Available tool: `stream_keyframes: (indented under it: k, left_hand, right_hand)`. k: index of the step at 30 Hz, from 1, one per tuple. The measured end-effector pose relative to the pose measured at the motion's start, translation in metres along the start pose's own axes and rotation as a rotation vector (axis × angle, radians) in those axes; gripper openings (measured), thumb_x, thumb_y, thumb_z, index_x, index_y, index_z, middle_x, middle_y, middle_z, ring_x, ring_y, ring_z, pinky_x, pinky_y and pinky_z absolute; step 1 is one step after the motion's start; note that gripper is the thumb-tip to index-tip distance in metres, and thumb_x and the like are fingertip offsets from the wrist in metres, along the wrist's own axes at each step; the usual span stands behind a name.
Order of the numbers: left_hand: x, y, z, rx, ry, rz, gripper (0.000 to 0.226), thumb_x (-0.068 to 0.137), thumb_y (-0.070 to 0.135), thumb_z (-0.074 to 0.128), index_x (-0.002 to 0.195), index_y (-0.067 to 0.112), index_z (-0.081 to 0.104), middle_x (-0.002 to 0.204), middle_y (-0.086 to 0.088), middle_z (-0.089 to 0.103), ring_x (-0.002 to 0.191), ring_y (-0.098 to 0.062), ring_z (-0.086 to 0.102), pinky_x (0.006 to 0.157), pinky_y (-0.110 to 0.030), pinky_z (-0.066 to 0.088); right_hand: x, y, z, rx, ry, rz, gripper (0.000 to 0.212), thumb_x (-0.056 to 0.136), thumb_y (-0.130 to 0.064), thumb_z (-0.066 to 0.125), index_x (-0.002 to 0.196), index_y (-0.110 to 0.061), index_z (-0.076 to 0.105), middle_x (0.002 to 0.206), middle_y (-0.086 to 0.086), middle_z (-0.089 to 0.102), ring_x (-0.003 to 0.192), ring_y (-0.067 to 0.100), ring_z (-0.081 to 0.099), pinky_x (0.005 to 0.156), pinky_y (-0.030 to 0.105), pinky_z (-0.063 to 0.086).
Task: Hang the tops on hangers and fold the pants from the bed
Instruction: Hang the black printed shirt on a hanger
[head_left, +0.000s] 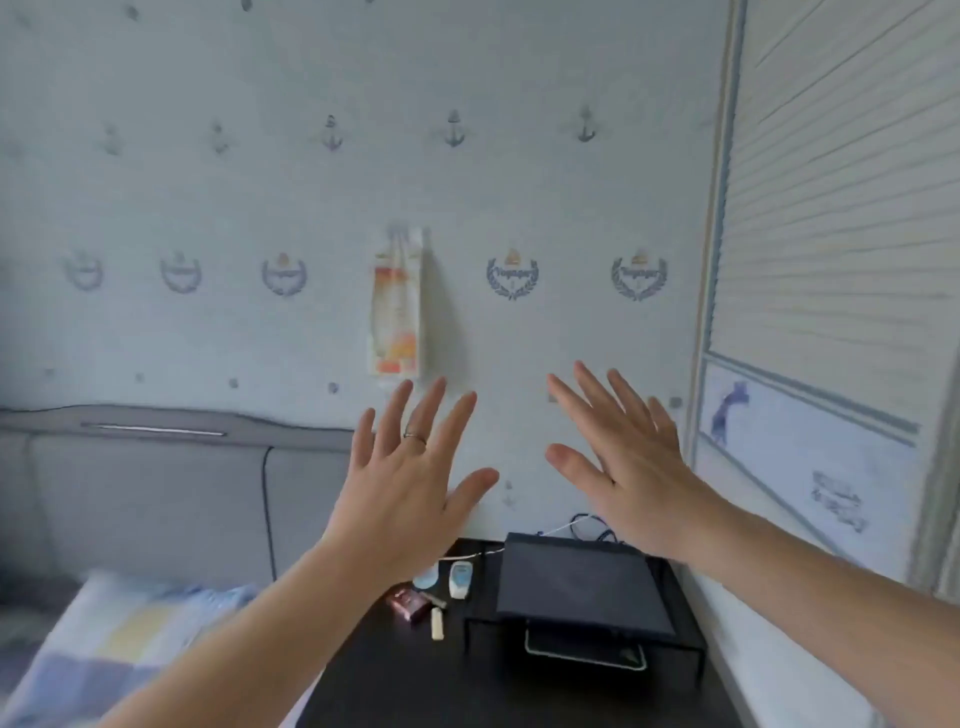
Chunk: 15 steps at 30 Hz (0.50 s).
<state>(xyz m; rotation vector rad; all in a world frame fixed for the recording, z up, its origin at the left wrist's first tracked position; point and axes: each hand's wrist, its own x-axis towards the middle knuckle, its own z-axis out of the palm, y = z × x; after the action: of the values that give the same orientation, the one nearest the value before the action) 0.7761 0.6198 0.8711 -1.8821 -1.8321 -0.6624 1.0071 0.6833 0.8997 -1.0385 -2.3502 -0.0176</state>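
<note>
Both hands up in front of the wall (519, 197), backs toward the viewer, fingers spread wide, holding nothing. Left hand (410, 483) has a ring (414, 438) on one finger; right hand (628, 467) is beside it, a gap between the two thumbs, not touching. Forearms bare, coming in from the lower corners.

Wall is pale w/ rows of anchor and crest prints. A pack (397, 312), white and orange, hangs on it just above the left hand's fingertips; print too blurred to read.

Below the hands, a dark bench (395, 675) against the wall. On it, right side, a black stand (582, 592) w/ a flat tilted top and wire legs; cables (592, 525) behind it. Left of the stand, small bits close together: a white device (460, 578), a reddish box (408, 605), a cream stick (438, 622), and sth. pale blue partly hidden by the left wrist.

Bed at left: grey padded headboard (156, 493), and a pillow (124, 639) in blue, white and yellow checks at the lower left, blurred. No tops, pants or hangers in view; only this corner of the bed shows.

At right, a slatted blind (841, 208) over a window, w/ a pale sill (769, 649) running along the bench's right edge.
</note>
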Motion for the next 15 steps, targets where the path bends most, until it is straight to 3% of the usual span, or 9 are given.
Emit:
stream_keyframes:
  k: [8,12,15]
  left_hand:
    - [-0.213,-0.139,-0.027,0.149,-0.163,-0.402,0.074,0.085,0.077,-0.002,0.151,0.048,-0.019,0.166,0.013,-0.020,0.148,-0.013,-0.032,0.119,-0.049,-0.018]
    - [-0.309,-0.174,-0.040,0.191,-0.232,-0.597,0.077,0.083,0.081,-0.007,0.152,0.048,-0.019,0.165,0.013,-0.021,0.147,-0.014,-0.033,0.119,-0.048,-0.020]
    - [-0.376,-0.187,-0.043,0.175,-0.270,-0.764,0.081,0.078,0.085,-0.014,0.151,0.050,-0.018,0.165,0.015,-0.022,0.147,-0.013,-0.034,0.120,-0.048,-0.020]
  right_hand:
    - [-0.021,-0.164,0.152,0.150,-0.244,-0.292,0.077,0.081,-0.084,-0.002,0.152,-0.054,-0.011,0.159,-0.027,-0.022,0.147,0.003,-0.029,0.121,0.045,-0.016]
    - [-0.044,-0.231,0.214,0.220,-0.374,-0.395,0.073,0.088,-0.077,0.007,0.153,-0.051,-0.010,0.163,-0.022,-0.018,0.150,0.008,-0.024,0.122,0.050,-0.012]
    - [-0.060,-0.274,0.259,0.267,-0.465,-0.456,0.074,0.089,-0.079,0.004,0.154,-0.049,-0.011,0.164,-0.021,-0.019,0.150,0.008,-0.025,0.122,0.050,-0.013]
